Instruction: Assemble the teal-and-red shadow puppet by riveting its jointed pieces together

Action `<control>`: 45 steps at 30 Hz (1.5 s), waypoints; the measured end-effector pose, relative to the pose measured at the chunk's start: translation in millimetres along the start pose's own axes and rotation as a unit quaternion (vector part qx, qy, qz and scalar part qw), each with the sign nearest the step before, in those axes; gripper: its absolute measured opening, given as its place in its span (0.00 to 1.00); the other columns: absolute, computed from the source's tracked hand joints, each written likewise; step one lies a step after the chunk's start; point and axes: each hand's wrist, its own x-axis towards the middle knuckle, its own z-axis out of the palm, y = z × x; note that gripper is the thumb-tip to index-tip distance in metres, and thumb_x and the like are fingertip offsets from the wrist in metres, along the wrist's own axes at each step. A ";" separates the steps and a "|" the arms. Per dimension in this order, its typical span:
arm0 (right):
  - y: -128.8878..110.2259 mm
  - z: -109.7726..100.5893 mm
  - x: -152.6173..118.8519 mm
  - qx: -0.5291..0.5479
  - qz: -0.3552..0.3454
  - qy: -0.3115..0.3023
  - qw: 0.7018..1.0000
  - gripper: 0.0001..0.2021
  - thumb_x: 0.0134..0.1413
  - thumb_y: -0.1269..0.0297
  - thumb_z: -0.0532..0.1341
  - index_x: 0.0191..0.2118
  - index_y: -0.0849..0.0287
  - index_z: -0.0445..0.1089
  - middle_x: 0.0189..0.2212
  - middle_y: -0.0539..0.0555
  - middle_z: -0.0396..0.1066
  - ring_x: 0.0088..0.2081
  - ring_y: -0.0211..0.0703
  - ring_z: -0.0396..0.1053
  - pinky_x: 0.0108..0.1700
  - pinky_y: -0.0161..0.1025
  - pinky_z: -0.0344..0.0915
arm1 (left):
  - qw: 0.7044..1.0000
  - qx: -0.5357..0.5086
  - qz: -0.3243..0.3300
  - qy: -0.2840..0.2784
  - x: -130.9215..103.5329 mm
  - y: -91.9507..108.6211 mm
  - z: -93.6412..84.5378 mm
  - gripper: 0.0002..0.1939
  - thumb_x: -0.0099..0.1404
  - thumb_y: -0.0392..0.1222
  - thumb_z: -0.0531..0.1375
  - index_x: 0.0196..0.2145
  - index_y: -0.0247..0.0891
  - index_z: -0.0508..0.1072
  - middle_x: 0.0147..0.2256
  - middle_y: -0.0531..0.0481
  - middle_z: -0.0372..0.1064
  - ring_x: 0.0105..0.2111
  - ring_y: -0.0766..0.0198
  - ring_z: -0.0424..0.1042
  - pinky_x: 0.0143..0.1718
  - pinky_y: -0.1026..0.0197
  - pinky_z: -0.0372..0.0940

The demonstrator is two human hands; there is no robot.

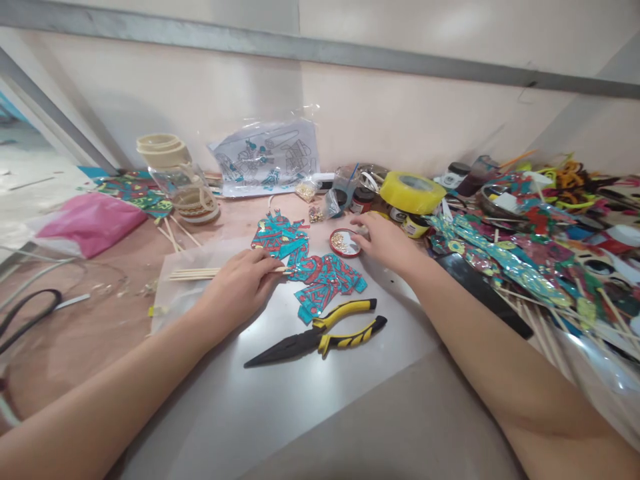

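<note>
Left hand [243, 287]: palm down on the surface, fingers pressed onto the left edge of the painted puppet cut-out [310, 267] and over the tip of a bundle of wooden sticks [197, 273]; it pins more than it pinches.
Right hand [383, 243]: fingers curled at the right rim of the small red tin [345, 243]; whether they close on anything inside cannot be told.
Key relation: the tin lies just left of the right hand's fingertips and just above the cut-out's right end, so the right hand is the nearer one to it; the left hand is well apart from it.
Cut-out axis: runs diagonally, from upper left near the back of the surface down to lower right, flat on the pale sheet.
Cut-out look: turquoise with red and dark outlines, jagged limbs, thin and glossy.
Tin look: round, shallow, open, filled with small golden bits.
Sticks: long axis left to right, leading from the left into the left hand.
Pliers [320, 333]: yellow and black handles, closed, lying below the cut-out, untouched by either hand.
Nearby: yellow tape roll [413, 192] behind the right hand.
</note>
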 end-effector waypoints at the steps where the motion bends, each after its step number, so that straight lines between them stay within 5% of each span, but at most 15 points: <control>1: -0.2 1.7 -0.5 0.011 0.010 -0.004 1.000 0.18 0.57 0.64 0.59 0.53 0.58 0.68 0.47 0.61 0.70 0.45 0.52 0.68 0.44 0.44 0.62 | 1.000 0.001 0.000 0.002 0.1 -0.3 0.4 0.16 0.71 0.46 0.48 0.44 0.39 0.74 0.43 0.44 0.69 0.43 0.54 0.69 0.47 0.52 0.65; 6: -2.6 9.9 0.3 0.038 0.030 -0.008 0.999 0.16 0.54 0.71 0.58 0.48 0.58 0.73 0.44 0.59 0.73 0.42 0.49 0.69 0.42 0.41 0.63 | 1.000 0.005 0.003 -0.003 0.6 -1.4 1.9 0.17 0.71 0.46 0.48 0.44 0.39 0.74 0.42 0.44 0.69 0.43 0.54 0.69 0.47 0.52 0.65; 12: -3.1 -4.1 4.1 0.079 0.055 -0.013 0.995 0.15 0.50 0.73 0.58 0.43 0.59 0.77 0.38 0.56 0.76 0.35 0.44 0.70 0.36 0.38 0.63 | 1.000 0.000 0.003 0.002 0.4 -2.5 1.2 0.16 0.71 0.45 0.48 0.44 0.39 0.74 0.42 0.44 0.69 0.43 0.54 0.69 0.48 0.51 0.64; 22: -59.6 3.2 -11.5 0.146 -0.021 -0.094 0.985 0.15 0.52 0.72 0.58 0.45 0.61 0.75 0.40 0.55 0.77 0.36 0.41 0.72 0.38 0.36 0.64 | 1.000 -0.012 -0.004 -0.001 1.0 -0.5 1.1 0.17 0.71 0.47 0.48 0.43 0.39 0.74 0.41 0.45 0.69 0.43 0.54 0.69 0.47 0.52 0.65; 27: -62.0 -38.1 -21.1 0.077 -0.065 -0.122 0.987 0.14 0.58 0.63 0.59 0.48 0.59 0.73 0.44 0.57 0.76 0.44 0.47 0.71 0.46 0.40 0.63 | 1.000 0.000 0.005 0.010 0.7 -1.6 2.3 0.19 0.71 0.48 0.46 0.42 0.39 0.74 0.42 0.43 0.70 0.44 0.53 0.70 0.45 0.51 0.65; 31: -69.3 -88.0 -35.6 0.065 -0.086 -0.111 0.988 0.14 0.61 0.61 0.55 0.46 0.58 0.74 0.43 0.56 0.76 0.42 0.44 0.71 0.42 0.38 0.62 | 1.000 0.002 0.006 0.018 1.0 -6.6 9.0 0.21 0.71 0.52 0.46 0.42 0.40 0.74 0.43 0.43 0.71 0.45 0.51 0.71 0.46 0.50 0.66; 35: -74.2 -113.3 -45.7 0.058 -0.089 -0.167 0.980 0.13 0.60 0.60 0.56 0.44 0.57 0.75 0.40 0.55 0.76 0.38 0.43 0.72 0.38 0.37 0.61 | 0.999 0.003 0.021 0.028 0.9 -13.5 15.8 0.22 0.69 0.54 0.46 0.42 0.41 0.75 0.43 0.42 0.73 0.44 0.49 0.72 0.44 0.49 0.68; 39: -41.1 -120.1 -58.2 0.014 -0.003 -0.169 0.986 0.13 0.59 0.60 0.57 0.46 0.53 0.75 0.42 0.54 0.76 0.40 0.43 0.72 0.39 0.36 0.62 | 0.998 0.008 0.039 0.049 0.4 -19.5 18.9 0.22 0.68 0.55 0.47 0.42 0.42 0.76 0.45 0.42 0.73 0.45 0.48 0.73 0.46 0.48 0.69; 41: -3.0 -124.5 -69.0 -0.029 0.106 -0.137 0.984 0.12 0.59 0.57 0.58 0.45 0.49 0.75 0.43 0.49 0.76 0.43 0.41 0.72 0.43 0.33 0.63 | 0.998 0.007 0.042 0.049 0.6 -20.9 19.7 0.21 0.67 0.55 0.48 0.41 0.44 0.76 0.44 0.44 0.74 0.44 0.48 0.73 0.46 0.47 0.70; 45: 93.8 -138.3 -93.1 -0.125 0.301 -0.062 0.943 0.12 0.61 0.62 0.58 0.45 0.62 0.74 0.44 0.61 0.74 0.46 0.50 0.71 0.47 0.44 0.65 | 0.998 0.009 0.032 0.052 1.3 -20.7 20.9 0.21 0.67 0.55 0.47 0.41 0.44 0.75 0.44 0.45 0.75 0.45 0.46 0.74 0.47 0.44 0.70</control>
